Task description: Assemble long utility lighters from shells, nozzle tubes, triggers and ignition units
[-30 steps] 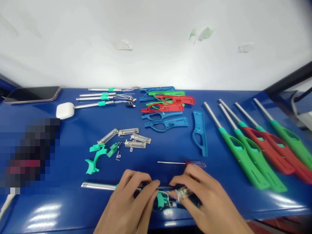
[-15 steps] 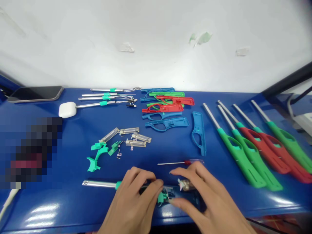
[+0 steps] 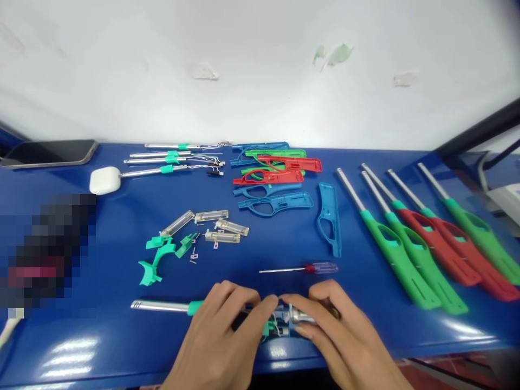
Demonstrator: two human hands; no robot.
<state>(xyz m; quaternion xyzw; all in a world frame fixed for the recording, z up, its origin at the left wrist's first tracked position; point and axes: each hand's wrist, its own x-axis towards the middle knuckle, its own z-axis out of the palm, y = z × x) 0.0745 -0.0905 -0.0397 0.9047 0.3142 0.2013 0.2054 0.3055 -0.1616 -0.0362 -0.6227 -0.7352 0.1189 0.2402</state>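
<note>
Near the table's front edge, my left hand is closed around a partly assembled gas lighter. Its metal tube with a green collar sticks out to the left. Thin white wires and a green piece show beside my left thumb. My right hand pinches a clear fuel tank between thumb and fingers, at the handle end of the lighter's blue shell. Both hands cover much of that shell. Just beyond my right hand lies a screwdriver with a red and clear handle.
Several clear fuel tanks, green plastic parts and small screws lie left of centre. Behind are wired tubes and coloured handle shells. Whole lighters lie at right. A phone and white case sit at left.
My right hand has closed its fingers on the fuel tank and moved it slightly left toward the wires. My left hand keeps its hold. The view has shifted slightly.
</note>
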